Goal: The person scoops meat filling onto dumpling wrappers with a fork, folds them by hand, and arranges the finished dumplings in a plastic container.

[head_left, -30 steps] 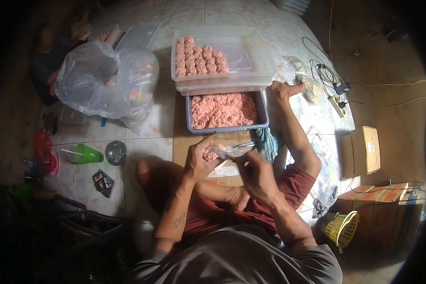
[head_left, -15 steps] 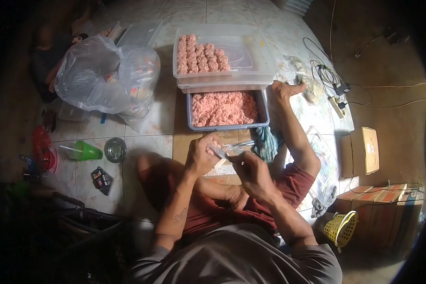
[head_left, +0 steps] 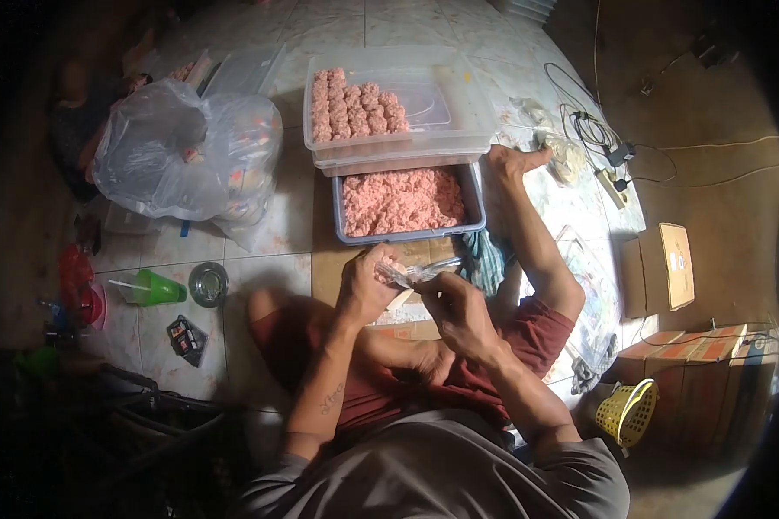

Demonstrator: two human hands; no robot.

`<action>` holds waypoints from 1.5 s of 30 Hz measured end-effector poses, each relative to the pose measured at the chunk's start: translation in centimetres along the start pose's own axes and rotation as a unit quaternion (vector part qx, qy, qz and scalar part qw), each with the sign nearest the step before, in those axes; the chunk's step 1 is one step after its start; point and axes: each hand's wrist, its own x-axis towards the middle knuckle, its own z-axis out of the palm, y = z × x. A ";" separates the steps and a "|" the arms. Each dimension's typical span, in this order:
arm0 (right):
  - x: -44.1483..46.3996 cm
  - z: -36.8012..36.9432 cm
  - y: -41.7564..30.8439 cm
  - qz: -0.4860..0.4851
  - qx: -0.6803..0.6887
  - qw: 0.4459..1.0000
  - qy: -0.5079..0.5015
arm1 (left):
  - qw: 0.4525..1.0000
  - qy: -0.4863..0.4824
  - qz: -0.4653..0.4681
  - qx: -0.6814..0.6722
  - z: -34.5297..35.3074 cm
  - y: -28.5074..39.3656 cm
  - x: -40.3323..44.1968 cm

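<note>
My left hand (head_left: pixel 368 284) is closed around a small lump of pink minced meat (head_left: pixel 389 265), which shows between thumb and fingers. My right hand (head_left: pixel 460 310) pinches a shiny grey, spoon-like utensil (head_left: pixel 395 277) whose far end touches the left hand at the lump. More silvery pieces (head_left: pixel 444 263) lie just behind; their kind is unclear. Beyond the hands stands a blue-grey tub (head_left: pixel 407 236) full of pink minced meat (head_left: pixel 402 203). Behind it, a clear plastic tray (head_left: pixel 450 143) bears rows of rounded meat lumps (head_left: pixel 355 108) on its left side.
A striped cloth (head_left: pixel 485 264) lies right of the tub. Left are a large clear plastic bag (head_left: pixel 160 164), a green cup (head_left: pixel 160 287) and a glass dish (head_left: pixel 209 284). Cables (head_left: pixel 593 130), a yellow basket (head_left: pixel 623 413) and cartons (head_left: pixel 684 381) are right. Another person (head_left: pixel 78 130) sits far left.
The view has shifted slightly, so the tub and tray appear a little further left. Both hands stay together, and the utensil's end has moved slightly at the left hand.
</note>
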 end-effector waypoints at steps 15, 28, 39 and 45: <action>11.0 -4.5 6.3 -0.197 -0.316 0.920 0.122 | 0.961 -0.052 0.006 -0.273 0.4 -2.8 1.6; 24.6 -3.1 -5.2 -0.226 -0.222 0.949 -0.002 | 0.892 0.107 -0.047 -0.436 -3.9 -8.7 4.4; 45.5 -2.8 -0.1 0.029 -0.317 0.930 -0.183 | 0.846 0.203 -0.123 -0.478 -4.6 -12.8 6.5; 44.9 -2.4 -1.8 0.021 -0.352 0.905 -0.238 | 0.820 0.222 -0.140 -0.508 -4.5 -13.1 6.1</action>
